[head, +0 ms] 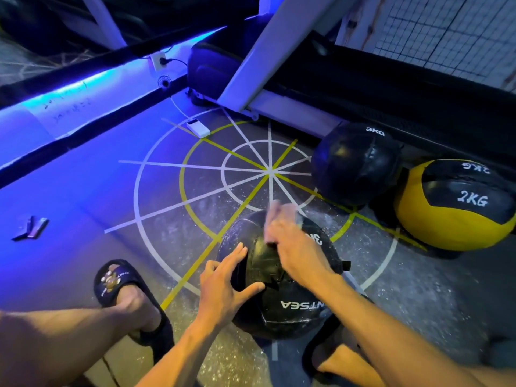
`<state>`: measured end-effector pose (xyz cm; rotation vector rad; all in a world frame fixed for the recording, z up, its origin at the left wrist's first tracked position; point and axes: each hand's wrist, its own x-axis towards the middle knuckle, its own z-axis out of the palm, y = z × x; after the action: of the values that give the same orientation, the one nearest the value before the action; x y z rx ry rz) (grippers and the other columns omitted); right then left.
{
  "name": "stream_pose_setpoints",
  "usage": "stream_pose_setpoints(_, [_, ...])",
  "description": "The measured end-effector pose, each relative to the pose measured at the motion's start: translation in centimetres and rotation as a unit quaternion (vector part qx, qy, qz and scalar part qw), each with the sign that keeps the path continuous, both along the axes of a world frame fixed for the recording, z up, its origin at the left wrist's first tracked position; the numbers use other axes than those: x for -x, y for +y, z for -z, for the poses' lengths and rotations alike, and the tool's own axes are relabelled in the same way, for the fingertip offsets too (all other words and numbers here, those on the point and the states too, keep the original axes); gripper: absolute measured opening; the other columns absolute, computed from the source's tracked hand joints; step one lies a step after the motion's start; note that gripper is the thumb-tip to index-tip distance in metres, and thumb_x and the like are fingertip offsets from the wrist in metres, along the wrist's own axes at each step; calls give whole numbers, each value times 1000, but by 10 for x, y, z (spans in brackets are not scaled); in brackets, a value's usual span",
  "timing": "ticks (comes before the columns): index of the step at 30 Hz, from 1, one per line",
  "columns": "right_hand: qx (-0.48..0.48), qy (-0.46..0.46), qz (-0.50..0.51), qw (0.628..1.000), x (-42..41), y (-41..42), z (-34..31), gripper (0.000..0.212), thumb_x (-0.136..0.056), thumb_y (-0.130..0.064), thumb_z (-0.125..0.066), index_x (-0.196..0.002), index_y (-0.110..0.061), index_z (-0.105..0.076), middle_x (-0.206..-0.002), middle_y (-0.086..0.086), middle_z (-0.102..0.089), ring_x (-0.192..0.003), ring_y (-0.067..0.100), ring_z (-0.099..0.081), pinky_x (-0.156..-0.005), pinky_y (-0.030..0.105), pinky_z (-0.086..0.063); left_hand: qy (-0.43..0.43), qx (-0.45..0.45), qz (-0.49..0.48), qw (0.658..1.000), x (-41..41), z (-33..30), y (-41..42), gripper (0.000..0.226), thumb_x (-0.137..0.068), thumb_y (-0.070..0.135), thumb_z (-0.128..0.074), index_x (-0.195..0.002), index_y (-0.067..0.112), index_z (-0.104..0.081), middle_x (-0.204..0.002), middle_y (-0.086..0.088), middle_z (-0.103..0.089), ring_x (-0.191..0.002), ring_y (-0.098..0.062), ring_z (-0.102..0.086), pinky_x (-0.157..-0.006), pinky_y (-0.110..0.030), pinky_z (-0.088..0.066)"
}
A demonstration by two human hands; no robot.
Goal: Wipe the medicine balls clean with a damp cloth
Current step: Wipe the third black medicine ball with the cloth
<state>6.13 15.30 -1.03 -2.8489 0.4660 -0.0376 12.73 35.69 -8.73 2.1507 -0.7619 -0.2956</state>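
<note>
Near ball [279, 277] sits on the floor [195, 208] right between the person's feet, black, with a "3" just showing under the wrist. Left hand [223, 286] is spread on its left flank, fingers straight and splayed, thumb hooked out along the near side. It grips nothing, just presses, and I'd say that's there to stop the ball rolling while the other hand works.

Right hand [290, 244] is up on the top of the ball, fingers curled round a pale cloth [275, 216] that blurs out past the knuckles on the far side. The blur suggests a wiping stroke in progress across the crown. How tightly the cloth is bunched I can't tell.

Two more wait on the right: a black 3KG ball [354, 163] against the treadmill [335, 88] base, and a yellow 2KG ball [458, 205] just beside it, nearer the right edge. Both are well apart from the hands, so this reads as one ball in hand and two still to come.

The slipper [120, 280] on the left is planted close to the ball, which boxes it in. The underside and near face look unreached from here; the ball would need turning to get at them, and that open left palm is well placed to do it.
</note>
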Motion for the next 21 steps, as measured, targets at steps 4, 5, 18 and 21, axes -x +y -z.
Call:
stream_pose_setpoints(4, [-143, -58, -22, 988, 45, -9, -7, 34, -102, -18, -45, -123, -36, -65, -129, -6, -67, -108, 21, -66, -89, 38, -57, 5, -34, 8, 999, -12, -2, 12, 95, -67, 93, -58, -148, 45, -47, -150, 37, -40, -103, -8, -44, -99, -34, -42])
stream_pose_setpoints(5, [-177, -94, 62, 978, 52, -16, -14, 32, -104, -22, -45, -116, -43, -67, -118, -8, -71, -97, 22, -70, -83, 39, -59, 10, -45, 14, 999, -15, -4, 15, 94, -68, 91, -60, -149, 44, -46, -151, 35, -40, -105, -9, -45, -102, -36, -42])
stream_pose_setpoints(18, [-497, -370, 510, 596, 128, -33, -17, 34, -97, -12, -67, -129, -24, -65, -105, -2, -73, -88, 12, -69, -76, 30, -56, -123, -75, 118, 983, 2, -28, 0, 77, -88, 69, -50, -155, 32, -43, -161, 20, -34, -139, -15, -44, -113, -39, -43])
stream_pose_setpoints(21, [-418, -313, 487, 700, 108, 4, -17, 15, -99, -32, -64, -114, -33, -67, -97, -3, -73, -82, 11, -69, -75, 32, -59, -115, -57, 106, 986, 1, -23, 1, 75, -86, 69, -55, -153, 35, -47, -158, 21, -39, -136, -14, -46, -111, -37, -43])
